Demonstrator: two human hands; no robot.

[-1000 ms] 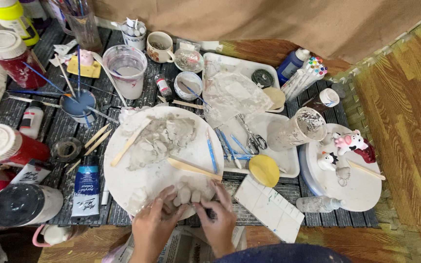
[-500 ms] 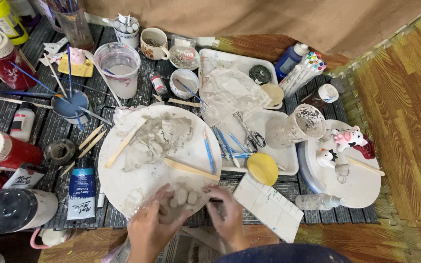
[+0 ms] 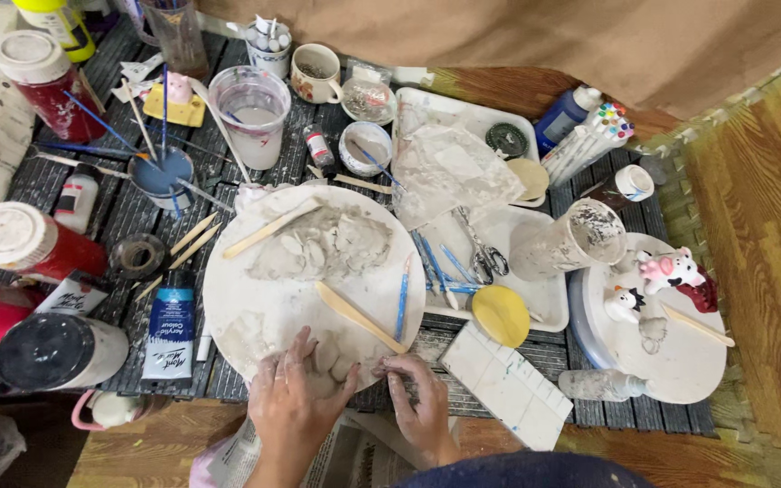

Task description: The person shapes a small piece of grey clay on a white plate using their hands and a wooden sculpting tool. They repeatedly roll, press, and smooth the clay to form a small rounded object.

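A small lump of grey clay (image 3: 329, 355) sits at the near edge of a round white board (image 3: 255, 307). My left hand (image 3: 293, 402) lies over the lump with clay-smeared fingers spread around it. My right hand (image 3: 419, 402) is curled at the lump's right side, its fingertips pinched against the clay at the board's rim. A flattened smear of clay (image 3: 323, 248) lies higher on the board. A wooden knife (image 3: 359, 316), a wooden stick (image 3: 268, 230) and a thin blue tool (image 3: 401, 294) also rest on the board.
Right of the board are a yellow disc (image 3: 501, 316), a white tile (image 3: 506, 384), scissors (image 3: 481, 253), a cloudy cup (image 3: 580, 237) and a turntable (image 3: 680, 370) with a pink figurine (image 3: 671, 269). A blue paint tube (image 3: 171, 334) and red jars (image 3: 24, 242) crowd the left.
Both hands have kept kneading the lump at the board's near edge. My left hand's fingers have spread over it, and my right hand has drawn slightly to the right.
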